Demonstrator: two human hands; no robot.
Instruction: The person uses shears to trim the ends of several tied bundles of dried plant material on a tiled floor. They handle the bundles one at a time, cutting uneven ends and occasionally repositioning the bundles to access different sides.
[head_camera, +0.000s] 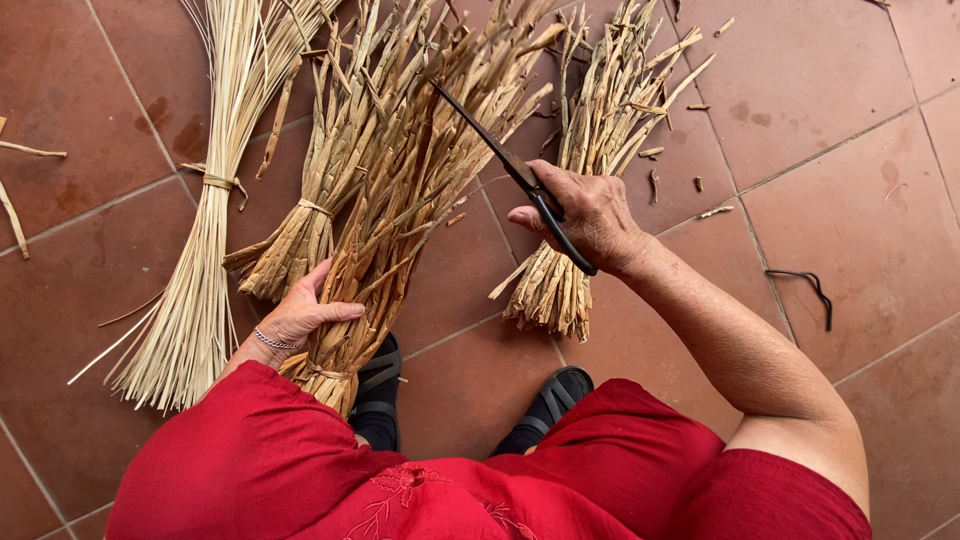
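Terracotta floor tiles (860, 220) all round, grey grout lines, loose straw scraps scattered about. Going left to right:

Far left, a tied sheaf of pale thin stalks (205, 200) lies flat on the floor, untouched.

Next, a smaller tied bundle (300, 235) of coarser dry leaves, also on the floor, just beside the one in hand.

Left hand (300, 318), bracelet at the wrist, clenched round the lower end of the held bundle (385, 210), which stands tilted up from the person's lap with its ragged tips fanning away.

Right hand (590, 215) closed round the handles of dark scissors (515, 175); the blade tips are in among the bundle's upper stalks. Whether the blades are parted, cannot tell.

Behind the right hand, a third bundle (590, 160) rests on the floor. Far right, a dark bent strip (805, 290) lies alone.

Risks, as judged:
- Stalks stiff and springy; blades could skid off toward the left hand, which sits below the cut.
- One-handed grip low on the bundle leaves the top loose, so stalks may splay and cut unevenly.
- Offcuts falling near the sandalled feet (545, 400) could make footing slippery.
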